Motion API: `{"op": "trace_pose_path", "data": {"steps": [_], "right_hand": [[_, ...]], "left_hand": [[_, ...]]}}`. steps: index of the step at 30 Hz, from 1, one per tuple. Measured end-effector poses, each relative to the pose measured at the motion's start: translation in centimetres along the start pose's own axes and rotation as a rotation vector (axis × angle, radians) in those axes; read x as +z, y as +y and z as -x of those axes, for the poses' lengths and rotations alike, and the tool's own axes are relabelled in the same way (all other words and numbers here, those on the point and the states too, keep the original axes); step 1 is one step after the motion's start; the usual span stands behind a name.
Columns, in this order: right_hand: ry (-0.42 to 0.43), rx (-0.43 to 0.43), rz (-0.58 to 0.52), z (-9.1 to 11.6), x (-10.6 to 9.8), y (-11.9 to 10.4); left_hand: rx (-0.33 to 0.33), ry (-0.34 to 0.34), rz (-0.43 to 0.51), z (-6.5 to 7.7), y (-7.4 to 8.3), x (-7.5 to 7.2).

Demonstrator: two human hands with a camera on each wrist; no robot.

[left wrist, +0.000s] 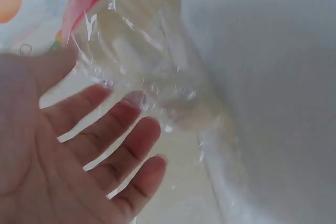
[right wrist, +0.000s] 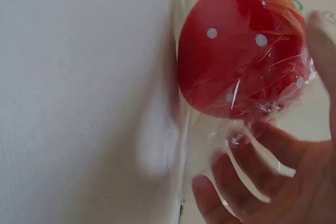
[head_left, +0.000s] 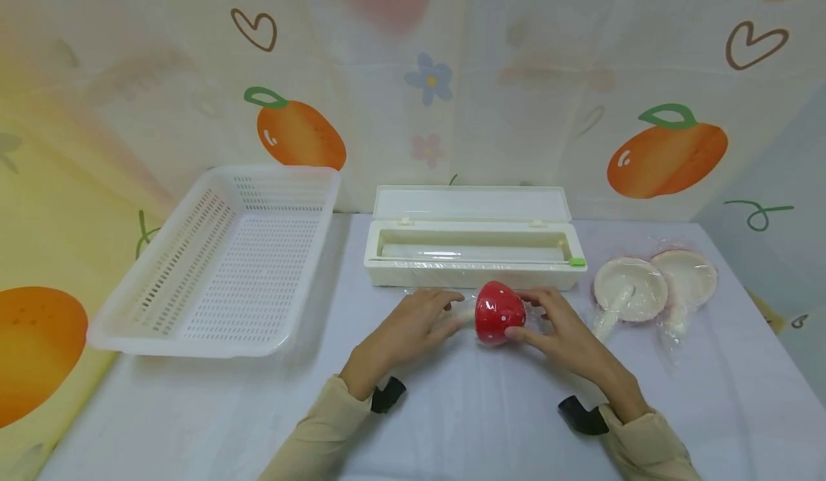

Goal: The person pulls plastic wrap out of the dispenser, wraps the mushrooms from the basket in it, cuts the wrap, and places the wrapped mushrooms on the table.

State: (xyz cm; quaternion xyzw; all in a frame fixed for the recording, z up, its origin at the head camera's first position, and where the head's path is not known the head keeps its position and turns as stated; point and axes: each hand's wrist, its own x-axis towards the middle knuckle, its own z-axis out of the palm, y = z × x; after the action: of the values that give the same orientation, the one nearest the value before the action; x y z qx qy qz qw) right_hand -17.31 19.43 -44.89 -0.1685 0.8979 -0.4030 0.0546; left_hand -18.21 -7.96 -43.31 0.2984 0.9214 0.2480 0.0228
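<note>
A toy mushroom (head_left: 500,314) with a white-dotted red cap lies on its side in clear plastic film, between the two hands. My right hand (head_left: 563,329) holds the cap between thumb and fingers; in the right wrist view the wrapped red cap (right wrist: 241,51) sits at those fingers. The left hand (head_left: 408,327) is beside the stem, its fingers spread and loosely bent. In the left wrist view the film (left wrist: 152,72) bunches around the pale stem, close to the left fingertips; whether they touch it I cannot tell.
Behind the hands stands a white cling film dispenser (head_left: 474,274), lid raised, with a green slider (head_left: 577,262). A white perforated basket (head_left: 303,251) is at the left. Two film-wrapped mushrooms (head_left: 639,280) (head_left: 693,277) lie at the right on the white tablecloth (head_left: 490,424).
</note>
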Motion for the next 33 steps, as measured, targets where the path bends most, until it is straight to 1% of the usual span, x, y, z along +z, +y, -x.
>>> {"op": "trace_pose_path", "data": {"steps": [3,4,5,7,10,11,14,16,17,19,22,24,26,28,30,33], "right_hand": [[0.003,-0.024,0.009,0.0,0.0,0.2],[0.001,-0.025,0.005,0.0,0.0,0.3],[0.002,-0.025,0.001,0.0,0.0,0.3],[0.011,-0.022,-0.011,0.0,0.2,0.4],[0.042,-0.014,0.004,-0.1,0.3,0.4],[0.059,-0.017,0.016,-0.1,0.3,0.3],[0.107,-0.02,0.058,-0.2,0.0,0.3],[0.133,-0.017,0.064,-0.1,-0.3,0.2],[0.145,-0.014,0.067,-0.1,-0.5,0.1],[0.173,-0.009,0.064,0.0,-0.9,0.0],[0.26,-0.019,0.058,0.1,-1.5,-0.1],[0.352,-0.048,0.055,0.1,-1.8,0.0],[0.456,-0.075,0.045,0.0,-2.2,0.1],[0.54,-0.088,0.044,-0.3,-2.4,0.3],[0.586,-0.073,0.044,-0.5,-2.7,0.5],[0.594,-0.031,0.038,-0.8,-3.3,0.8]], "left_hand": [[0.049,0.062,-0.042,-0.3,0.1,0.6],[0.049,0.072,-0.067,-0.4,0.1,0.9],[0.045,0.072,-0.101,-0.4,0.1,1.1],[0.02,0.046,-0.159,-0.4,0.1,1.6],[-0.01,0.014,-0.215,-0.3,0.1,1.9],[-0.014,0.015,-0.213,-0.2,0.1,2.0],[-0.03,0.056,-0.164,-0.2,0.1,2.0],[-0.04,0.081,-0.128,-0.2,0.1,1.9],[-0.04,0.086,-0.119,-0.2,0.1,1.8],[-0.03,0.092,-0.131,-0.2,0.1,1.7],[-0.018,0.094,-0.151,-0.1,0.1,1.4],[-0.011,0.1,-0.163,0.0,0.1,1.2],[-0.008,0.106,-0.16,0.0,0.2,0.9],[-0.002,0.119,-0.153,0.0,0.3,0.6],[0.008,0.136,-0.134,-0.2,0.5,0.3],[0.035,0.165,-0.11,-0.7,0.8,-0.1]]}}
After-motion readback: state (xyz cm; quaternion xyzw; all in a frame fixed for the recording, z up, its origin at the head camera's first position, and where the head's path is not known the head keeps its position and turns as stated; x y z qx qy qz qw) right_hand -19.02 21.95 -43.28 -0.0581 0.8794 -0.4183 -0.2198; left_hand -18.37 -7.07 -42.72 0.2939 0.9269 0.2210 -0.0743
